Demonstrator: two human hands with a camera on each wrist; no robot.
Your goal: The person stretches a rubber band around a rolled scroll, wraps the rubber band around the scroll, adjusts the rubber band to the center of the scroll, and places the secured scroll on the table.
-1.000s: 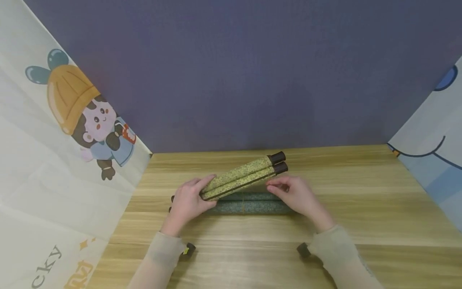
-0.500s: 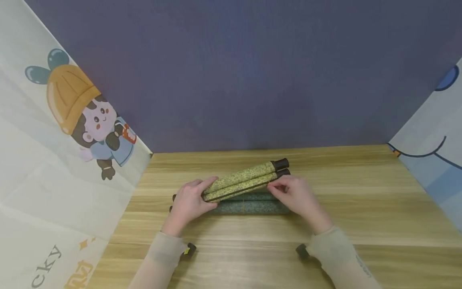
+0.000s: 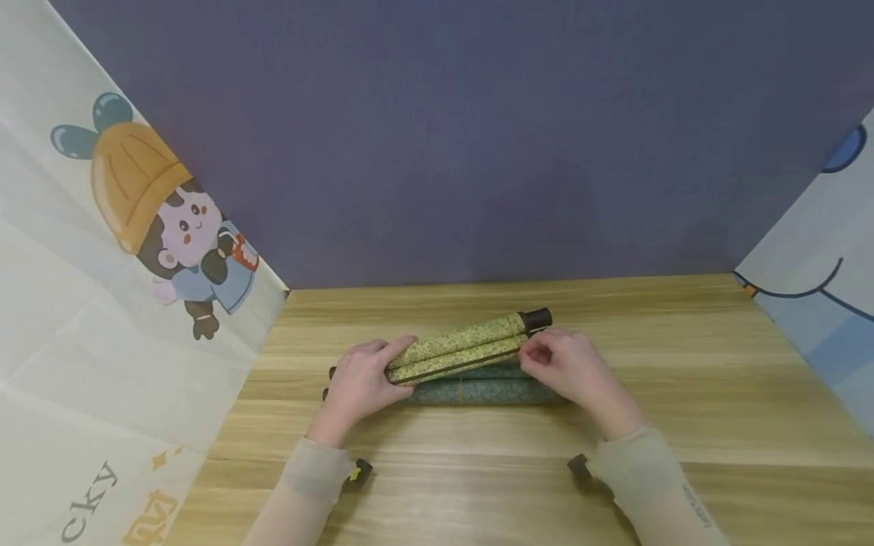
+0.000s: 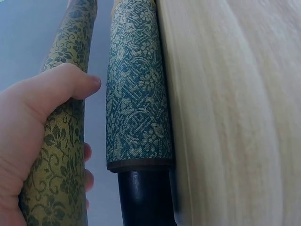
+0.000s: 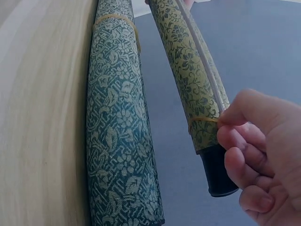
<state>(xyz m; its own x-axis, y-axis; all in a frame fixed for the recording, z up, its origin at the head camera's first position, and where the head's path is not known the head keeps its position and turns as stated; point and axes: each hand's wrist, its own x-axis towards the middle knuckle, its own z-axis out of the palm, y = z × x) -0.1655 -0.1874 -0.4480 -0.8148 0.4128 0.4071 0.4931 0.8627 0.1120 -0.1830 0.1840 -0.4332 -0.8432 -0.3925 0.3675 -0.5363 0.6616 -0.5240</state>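
Note:
A yellow-green patterned double-rolled scroll (image 3: 459, 350) with dark end knobs is tilted, its right end farther from me. My left hand (image 3: 360, 383) grips its left end, thumb across the cloth in the left wrist view. A thin yellow rubber band (image 5: 202, 119) circles the scroll near its right end. My right hand (image 3: 576, 379) pinches that band between thumb and forefinger, beside the black knob (image 5: 218, 172). Lying under and nearer me is a blue-green patterned scroll (image 3: 471, 391), with its own rubber band (image 5: 115, 17) round it. Both hands partly cover the scrolls' ends.
The wood-grain table (image 3: 451, 470) extends on both sides. Behind it stands a dark purple-grey wall panel (image 3: 478, 136). A white cartoon curtain (image 3: 75, 326) hangs at the left, another printed curtain (image 3: 826, 326) at the right. Small black wrist cameras sit at both cuffs.
The yellow-green scroll's right end has come down toward me and slightly right. My right hand has closed in on its right end and pulls at the band there; my left hand keeps its grip.

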